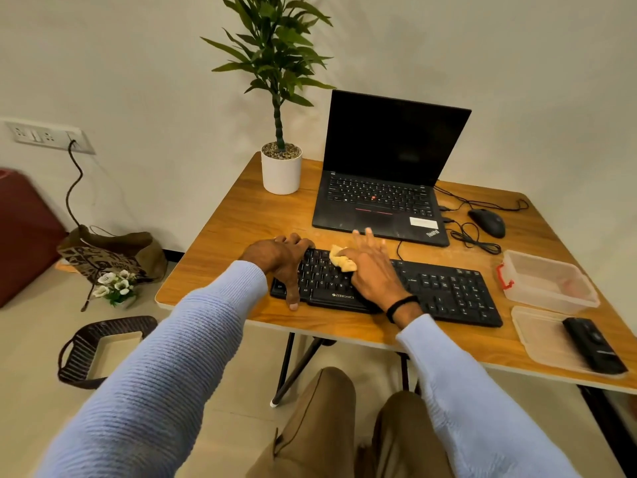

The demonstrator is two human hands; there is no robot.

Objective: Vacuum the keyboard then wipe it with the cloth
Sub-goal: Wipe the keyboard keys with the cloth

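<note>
The keyboard (441, 288) lies flat on the counter (224, 219), just in front of the laptop (379, 198); it looks light and stiff, likely to skid under a sideways rub, so it wants bracing at 1 end by its edges, not its keys. The cloth (341, 260) is soft, bunched into a wad on the keys left of centre; it is best pressed under a flat palm. The left hand (279, 257) grips the keyboard's left end, fingers (293, 241) curled over the far edge, thumb at the near edge; the right hand (372, 270) presses the cloth down, its fingers (367, 238) straight and spread; whether its thumb pinches the wad is hidden.
</note>
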